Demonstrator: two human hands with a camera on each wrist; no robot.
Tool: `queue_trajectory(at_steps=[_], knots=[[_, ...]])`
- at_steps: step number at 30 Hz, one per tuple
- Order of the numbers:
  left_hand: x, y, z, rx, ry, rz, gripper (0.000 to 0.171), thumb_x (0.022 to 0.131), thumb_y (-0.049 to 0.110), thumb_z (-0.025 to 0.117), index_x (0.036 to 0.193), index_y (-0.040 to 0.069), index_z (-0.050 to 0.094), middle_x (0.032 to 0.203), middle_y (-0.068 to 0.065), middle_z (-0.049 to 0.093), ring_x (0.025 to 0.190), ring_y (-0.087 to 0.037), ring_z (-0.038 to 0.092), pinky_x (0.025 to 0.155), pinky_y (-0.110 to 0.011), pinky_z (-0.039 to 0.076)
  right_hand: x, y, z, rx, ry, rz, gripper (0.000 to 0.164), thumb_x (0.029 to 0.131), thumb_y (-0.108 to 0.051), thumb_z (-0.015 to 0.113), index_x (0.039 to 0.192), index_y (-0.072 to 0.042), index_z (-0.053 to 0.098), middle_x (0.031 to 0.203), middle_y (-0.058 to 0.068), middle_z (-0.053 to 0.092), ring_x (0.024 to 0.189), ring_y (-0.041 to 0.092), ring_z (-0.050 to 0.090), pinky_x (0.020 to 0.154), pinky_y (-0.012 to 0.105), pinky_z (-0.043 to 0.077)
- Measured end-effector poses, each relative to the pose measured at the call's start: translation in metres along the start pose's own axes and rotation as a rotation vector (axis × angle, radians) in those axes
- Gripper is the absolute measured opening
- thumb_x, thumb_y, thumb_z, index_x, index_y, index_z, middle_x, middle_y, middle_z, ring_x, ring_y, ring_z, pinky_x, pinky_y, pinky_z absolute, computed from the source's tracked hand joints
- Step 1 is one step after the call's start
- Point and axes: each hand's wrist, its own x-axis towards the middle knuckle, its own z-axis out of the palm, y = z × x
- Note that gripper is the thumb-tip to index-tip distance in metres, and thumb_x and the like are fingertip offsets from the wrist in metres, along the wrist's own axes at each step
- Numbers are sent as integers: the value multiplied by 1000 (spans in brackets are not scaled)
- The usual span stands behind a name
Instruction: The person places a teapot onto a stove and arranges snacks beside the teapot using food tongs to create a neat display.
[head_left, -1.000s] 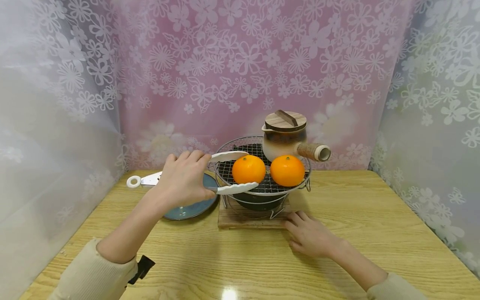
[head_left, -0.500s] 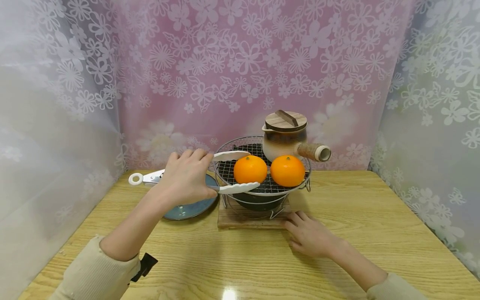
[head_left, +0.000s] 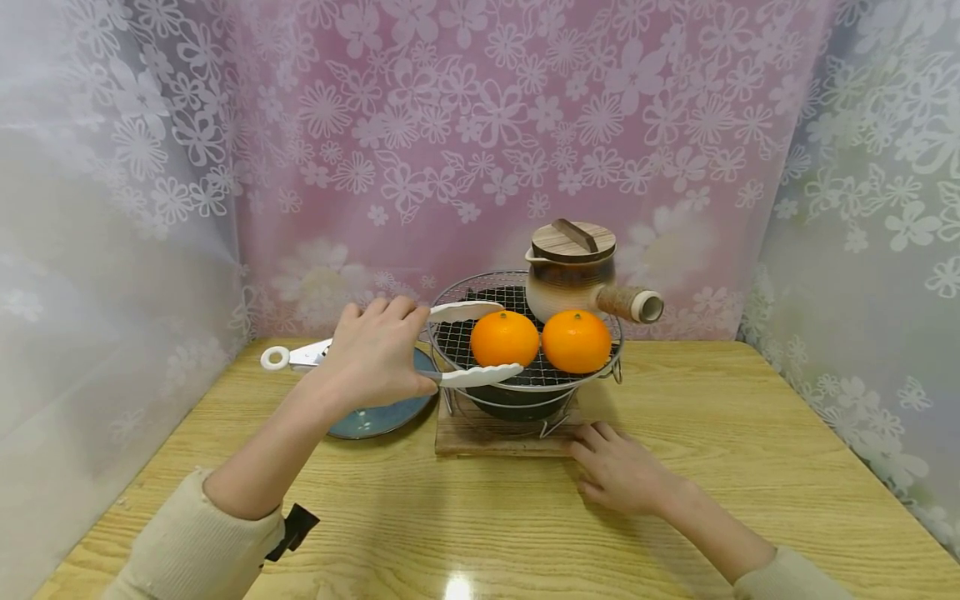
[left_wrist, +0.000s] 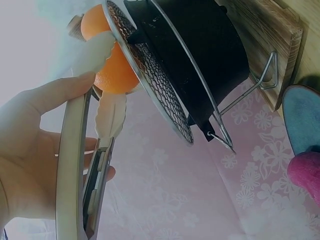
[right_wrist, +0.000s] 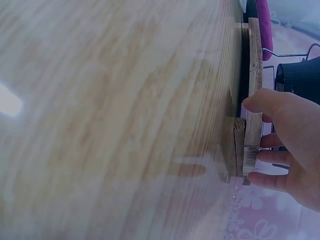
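Observation:
In the head view my left hand (head_left: 378,354) grips white-tipped tongs (head_left: 480,377) by their arms. The spread tips lie around the left orange (head_left: 505,340), which sits on a round wire grill rack (head_left: 525,387). The left wrist view shows the orange (left_wrist: 117,72) between the scalloped tips of the tongs (left_wrist: 72,165). A second orange (head_left: 577,343) sits close on its right. My right hand (head_left: 618,471) holds the front right corner of the wooden board (head_left: 502,443) under the rack; in the right wrist view its thumb and fingers lie on the board's edges (right_wrist: 254,75).
A clay teapot (head_left: 562,292) with a wooden lid and wrapped side handle stands at the back of the rack. A blue plate (head_left: 382,421) lies left of the board, partly under my left arm. A black burner bowl (head_left: 517,404) sits below the mesh.
My left hand has moved a little to the right with the tongs, and the left orange has shifted right toward the other orange. The right hand stays at the board.

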Motion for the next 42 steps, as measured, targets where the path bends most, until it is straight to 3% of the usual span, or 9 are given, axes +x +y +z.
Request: queue_trajectory(at_steps=[27, 42], knots=[[-3, -1, 3, -47, -15, -18, 93, 65, 51, 77, 137, 4, 42, 134, -12, 45, 114, -32, 44, 89, -49, 34, -1, 0, 1, 1, 52, -8, 42, 73, -23, 71, 111, -9, 58, 108, 9, 51, 99, 28, 48, 76, 41, 47], [-8, -6, 3, -93, -10, -8, 96, 63, 51, 77, 138, 4, 42, 135, -13, 44, 120, -33, 41, 91, -51, 33, 0, -1, 0, -3, 33, -5, 40, 76, -23, 69, 111, -8, 58, 108, 9, 51, 98, 28, 49, 80, 41, 46]])
